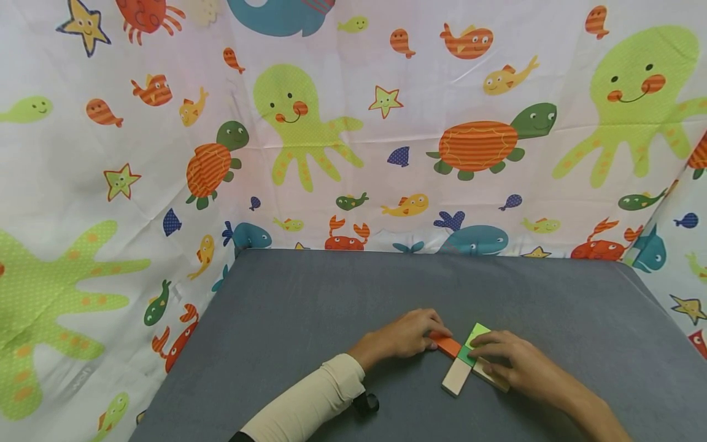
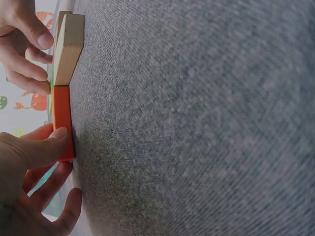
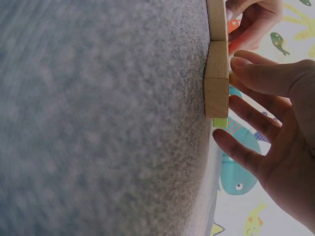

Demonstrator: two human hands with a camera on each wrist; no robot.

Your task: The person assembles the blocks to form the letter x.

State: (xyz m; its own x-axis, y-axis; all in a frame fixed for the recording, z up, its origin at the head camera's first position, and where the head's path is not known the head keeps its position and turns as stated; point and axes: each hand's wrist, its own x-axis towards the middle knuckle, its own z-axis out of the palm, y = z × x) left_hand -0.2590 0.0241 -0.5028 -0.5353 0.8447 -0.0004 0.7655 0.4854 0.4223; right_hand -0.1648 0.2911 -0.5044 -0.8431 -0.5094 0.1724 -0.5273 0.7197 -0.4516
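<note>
Flat blocks form a cross on the grey table. At its centre is a small green block (image 1: 466, 356); an orange block (image 1: 446, 345) points left and a light green block (image 1: 477, 332) points away. Two bare-wood blocks fill the other arms, one at the near side (image 1: 456, 377) and one at the right (image 1: 490, 376). My left hand (image 1: 407, 334) pinches the orange block's outer end between thumb and fingers, also seen in the left wrist view. Over the right side, my right hand (image 1: 510, 356) has its fingers extended, fingertips at the green and right wooden blocks; exact contact is unclear.
The grey table (image 1: 331, 288) reaches back to a white curtain (image 1: 375, 184) printed with sea animals, which also hangs at the left and right. A black strap end (image 1: 366, 404) hangs beneath the left sleeve (image 1: 312, 399).
</note>
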